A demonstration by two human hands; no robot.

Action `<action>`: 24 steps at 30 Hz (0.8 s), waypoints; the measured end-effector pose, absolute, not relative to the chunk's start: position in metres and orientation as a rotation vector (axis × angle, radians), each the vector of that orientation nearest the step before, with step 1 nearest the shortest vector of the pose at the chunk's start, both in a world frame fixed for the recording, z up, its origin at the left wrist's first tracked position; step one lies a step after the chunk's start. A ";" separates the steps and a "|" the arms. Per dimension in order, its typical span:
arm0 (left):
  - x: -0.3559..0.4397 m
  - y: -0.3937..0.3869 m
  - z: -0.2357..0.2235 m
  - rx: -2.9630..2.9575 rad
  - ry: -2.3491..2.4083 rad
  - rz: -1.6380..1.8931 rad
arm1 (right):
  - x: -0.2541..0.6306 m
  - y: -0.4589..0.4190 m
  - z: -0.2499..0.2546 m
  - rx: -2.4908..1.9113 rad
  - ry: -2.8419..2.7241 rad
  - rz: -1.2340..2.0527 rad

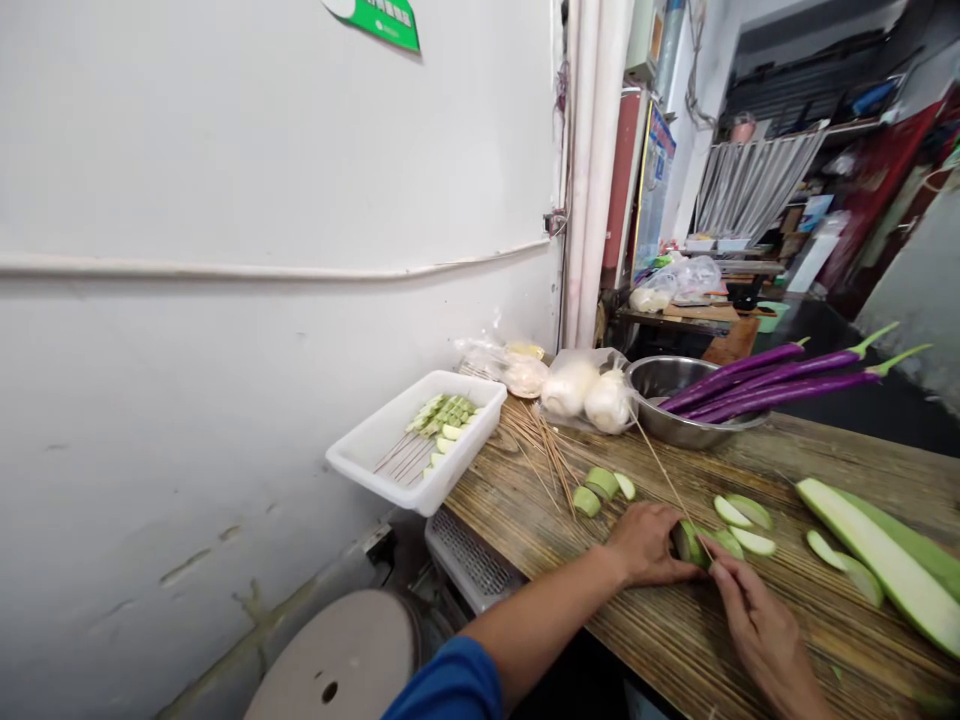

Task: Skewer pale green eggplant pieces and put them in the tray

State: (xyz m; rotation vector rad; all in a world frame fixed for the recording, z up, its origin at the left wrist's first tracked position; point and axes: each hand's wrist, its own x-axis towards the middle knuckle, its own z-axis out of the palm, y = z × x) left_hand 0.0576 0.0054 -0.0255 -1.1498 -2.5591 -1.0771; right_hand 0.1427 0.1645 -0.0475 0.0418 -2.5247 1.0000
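My left hand [649, 545] is closed around a few green zucchini-like slices [688, 543] on the wooden table, fingers and thumb on either side. A thin bamboo skewer [664, 470] slants across the slices, its far end reaching toward the bagged white vegetables. Its near end is pinched in my right hand [757, 615], just beside the left fingertips. Whether the skewer pierces the slices, I cannot tell. Loose half-round slices [742, 512] lie beyond my right hand. Thicker green pieces [600, 483] and scattered skewers [551, 450] lie ahead of my left hand.
A white tray [349, 462] with skewered green pieces stands at the left table edge by the wall. Bagged white round vegetables [570, 388] sit at the back, beside a steel bowl [694, 432] with purple eggplants [787, 385]. Long cut green halves [877, 550] lie at right.
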 end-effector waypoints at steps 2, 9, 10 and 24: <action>0.061 0.004 -0.023 -1.003 -2.518 -1.262 | 0.142 0.165 -0.047 -0.002 -2.497 1.013; 0.035 0.008 0.003 -0.077 -1.643 -2.826 | 0.148 0.157 -0.031 -0.024 -2.385 1.108; 0.027 0.011 0.007 -0.009 -1.381 -3.078 | 0.149 0.155 -0.029 -0.005 -2.377 1.115; 0.004 0.038 0.013 -0.068 -0.982 -3.359 | 0.172 0.165 -0.017 -0.040 -2.592 1.168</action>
